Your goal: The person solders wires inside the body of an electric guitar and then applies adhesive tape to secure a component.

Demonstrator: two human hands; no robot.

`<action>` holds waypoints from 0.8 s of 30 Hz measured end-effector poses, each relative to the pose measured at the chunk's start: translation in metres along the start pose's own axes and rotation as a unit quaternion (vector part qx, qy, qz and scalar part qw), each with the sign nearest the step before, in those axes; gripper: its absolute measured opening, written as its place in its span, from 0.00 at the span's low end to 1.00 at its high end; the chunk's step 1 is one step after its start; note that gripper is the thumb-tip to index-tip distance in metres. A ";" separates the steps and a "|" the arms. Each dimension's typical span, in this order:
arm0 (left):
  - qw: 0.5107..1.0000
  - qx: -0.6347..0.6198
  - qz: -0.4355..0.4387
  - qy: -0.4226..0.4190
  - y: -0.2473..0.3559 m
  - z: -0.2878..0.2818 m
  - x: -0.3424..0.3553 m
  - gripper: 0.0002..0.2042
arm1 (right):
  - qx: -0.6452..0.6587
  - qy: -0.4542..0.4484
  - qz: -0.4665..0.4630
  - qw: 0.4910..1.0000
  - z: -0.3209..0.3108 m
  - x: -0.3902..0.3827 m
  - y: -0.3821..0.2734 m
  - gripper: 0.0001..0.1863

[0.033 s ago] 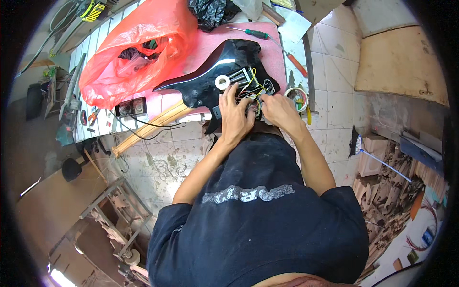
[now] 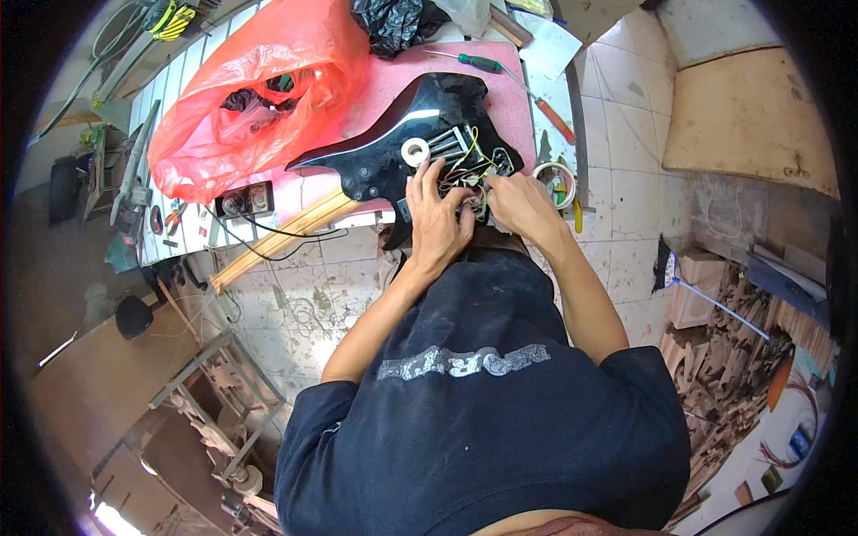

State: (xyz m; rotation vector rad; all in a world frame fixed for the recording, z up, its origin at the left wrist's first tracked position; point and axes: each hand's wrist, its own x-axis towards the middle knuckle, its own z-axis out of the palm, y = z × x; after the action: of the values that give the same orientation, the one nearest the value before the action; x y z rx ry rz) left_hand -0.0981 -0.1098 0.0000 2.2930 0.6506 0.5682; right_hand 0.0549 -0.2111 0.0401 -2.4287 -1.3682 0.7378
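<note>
A black electric guitar (image 2: pixel 407 121) lay on pink padding (image 2: pixel 516 116), its wires (image 2: pixel 475 147) apparently being arranged; the next move called for delicacy. Left hand (image 2: pixel 436 217) splayed, right hand (image 2: pixel 523 207) bunched; any pinch was indiscernible.

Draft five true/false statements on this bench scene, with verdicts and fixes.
1. The left hand and right hand are both at the black guitar body. True.
2. The white ring lies on the pale wooden neck. False: it lies on the black guitar body.
3. The green-handled screwdriver lies to the right of the red plastic bag. True.
4. The orange-handled screwdriver is in the right hand. False: it lies near the right edge of the table.
5. Yellow shows among the wiring near the hands. True.
</note>
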 end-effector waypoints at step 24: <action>0.993 0.107 0.042 -0.025 0.010 -0.027 -0.014 0.13 | -0.075 0.083 0.070 0.991 0.032 0.018 -0.025 0.07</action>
State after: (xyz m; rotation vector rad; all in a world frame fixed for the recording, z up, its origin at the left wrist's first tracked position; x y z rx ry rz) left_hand -0.1211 -0.1111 0.0220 2.5367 0.6186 0.4992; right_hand 0.0269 -0.1835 0.0191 -2.6572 -1.2417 0.4631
